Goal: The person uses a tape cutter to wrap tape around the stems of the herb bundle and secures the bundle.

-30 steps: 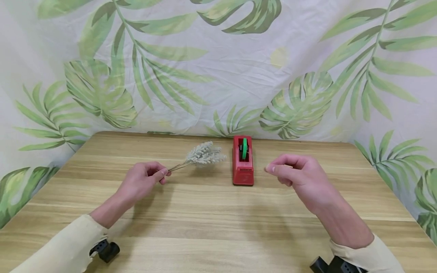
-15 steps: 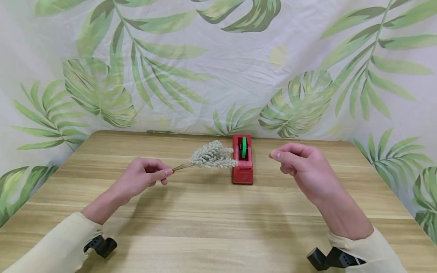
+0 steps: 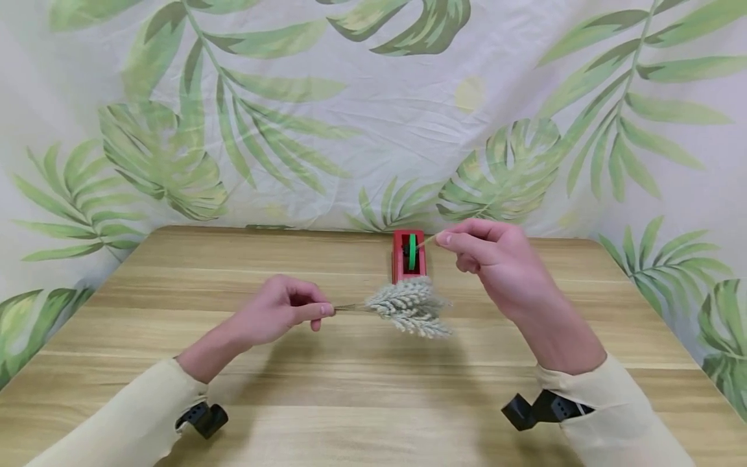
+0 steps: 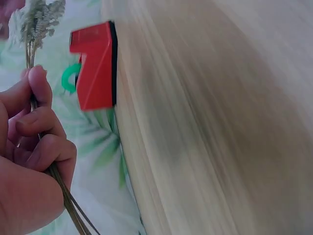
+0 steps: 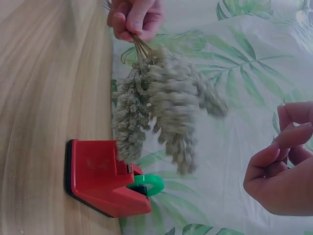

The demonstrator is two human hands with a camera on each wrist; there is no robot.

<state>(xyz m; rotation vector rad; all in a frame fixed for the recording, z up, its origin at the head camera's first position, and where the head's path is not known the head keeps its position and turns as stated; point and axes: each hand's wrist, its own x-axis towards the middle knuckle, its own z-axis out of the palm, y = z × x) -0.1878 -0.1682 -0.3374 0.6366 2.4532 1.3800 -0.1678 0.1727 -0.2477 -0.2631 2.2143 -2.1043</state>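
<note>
A bunch of dried grey-green flowers point(image 3: 408, 308) lies sideways above the table, its thin stems pinched between the thumb and fingers of my left hand point(image 3: 286, 311). In the left wrist view the stems point(image 4: 73, 210) run through the curled fingers and out below the palm. My right hand point(image 3: 496, 263) is raised at the right, thumb and forefinger pinching a thin pale strip point(image 3: 428, 239) that points left. Behind the flower heads stands a red tape dispenser point(image 5: 98, 169) with a green tape roll point(image 3: 412, 253); the flowers hide its front end in the head view.
The wood-grain table point(image 3: 327, 402) reaches back to a white cloth point(image 3: 408, 117) printed with green leaves. Each beige sleeve carries a black camera point(image 3: 204, 420) at the wrist.
My left hand has moved right and nearer, bringing the flowers in front of the dispenser. My right hand has risen and shifted left, and the strip in its fingers now shows.
</note>
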